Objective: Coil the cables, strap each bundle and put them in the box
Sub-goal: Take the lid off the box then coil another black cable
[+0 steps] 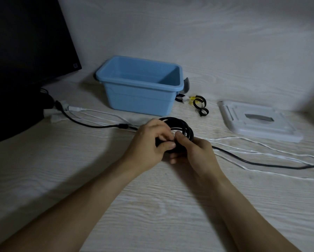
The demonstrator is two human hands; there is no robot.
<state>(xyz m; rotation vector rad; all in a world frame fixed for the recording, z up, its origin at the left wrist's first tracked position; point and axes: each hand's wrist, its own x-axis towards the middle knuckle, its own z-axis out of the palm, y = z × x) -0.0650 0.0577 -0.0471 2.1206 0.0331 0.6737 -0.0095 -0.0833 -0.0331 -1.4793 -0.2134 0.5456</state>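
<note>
A coil of black cable [181, 127] stands on edge at the middle of the table. My left hand [150, 140] grips its near left side, fingers curled round the loops. My right hand [194, 151] pinches the coil's lower right part. A loose black tail [261, 163] runs off to the right, and another stretch [90, 124] leads left toward the monitor. White cable [261, 151] lies loose across the table. An open blue box [141, 84] stands behind the coil. Black straps [199, 104] lie to the right of the box.
A dark monitor [25, 51] fills the far left, with a white plug [74, 108] near its base. A white box lid [258, 120] lies at the right. The wall rises just behind the box.
</note>
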